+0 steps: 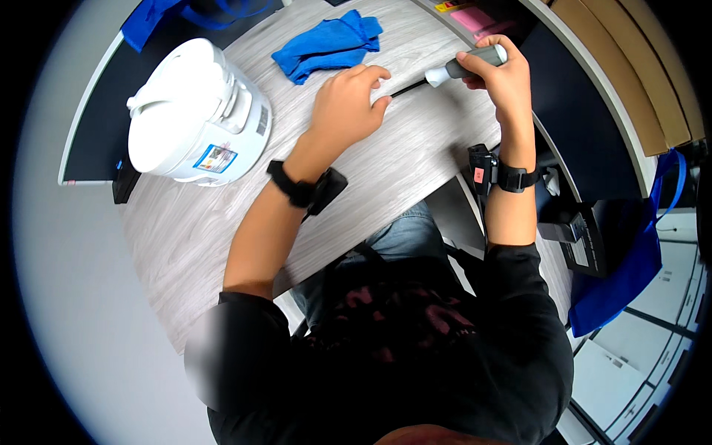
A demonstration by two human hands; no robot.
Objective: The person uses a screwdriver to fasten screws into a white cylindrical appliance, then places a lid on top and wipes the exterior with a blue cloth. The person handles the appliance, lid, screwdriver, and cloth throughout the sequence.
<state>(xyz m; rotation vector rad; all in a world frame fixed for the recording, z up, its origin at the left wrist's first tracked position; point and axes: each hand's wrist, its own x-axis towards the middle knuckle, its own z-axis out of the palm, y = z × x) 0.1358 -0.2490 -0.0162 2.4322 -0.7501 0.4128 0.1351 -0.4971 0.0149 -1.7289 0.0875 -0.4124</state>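
Observation:
My right hand (504, 78) is wrapped round the grey handle of a screwdriver (478, 61), which has a pale collar and a thin black shaft. The shaft points left and slightly toward me, above the table. At its far end is my left hand (345, 104), with the fingers bent and a gap between thumb and forefinger. The shaft's tip comes close to the left thumb; whether they touch I cannot tell. Just beyond the left hand a crumpled blue cloth (326, 46) lies on the table. A white lidded bucket (252, 111) stands to the left.
The wood-grain table (371, 174) has a dark partition (586, 104) along its right side. Cardboard (623, 67) leans behind that. Pink and yellow items (475, 18) lie at the far right. A blue bag (615, 289) and a black box (586, 241) are on my right.

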